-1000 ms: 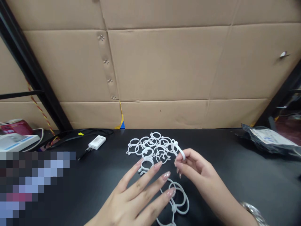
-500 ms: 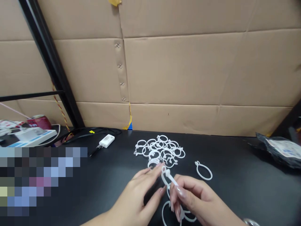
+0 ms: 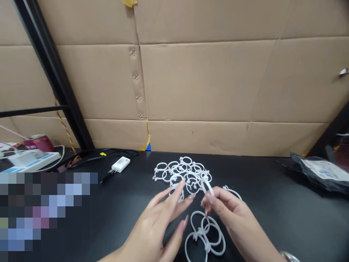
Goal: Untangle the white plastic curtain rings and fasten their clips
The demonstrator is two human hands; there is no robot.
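A heap of white plastic rings (image 3: 182, 171) lies on the black table (image 3: 272, 218). My right hand (image 3: 229, 211) pinches one white ring (image 3: 207, 186) between thumb and fingers, held just above the table by the heap's near right edge. My left hand (image 3: 163, 214) hovers flat with fingers spread, its tips touching a ring at the heap's near edge. A cluster of linked white rings (image 3: 205, 236) lies between my two wrists. A single ring (image 3: 233, 191) shows partly behind my right hand.
A cardboard wall (image 3: 204, 80) backs the table. A white adapter (image 3: 120, 164) with black cables lies at left, beside a black slanted frame post (image 3: 51, 69). A dark plastic bag (image 3: 319, 173) sits at far right. A power strip (image 3: 29, 160) and red can (image 3: 38, 142) are far left.
My right hand has lifted its ring from close to me toward the heap. The linked cluster now lies uncovered between my hands. My left fingers stay spread near the heap.
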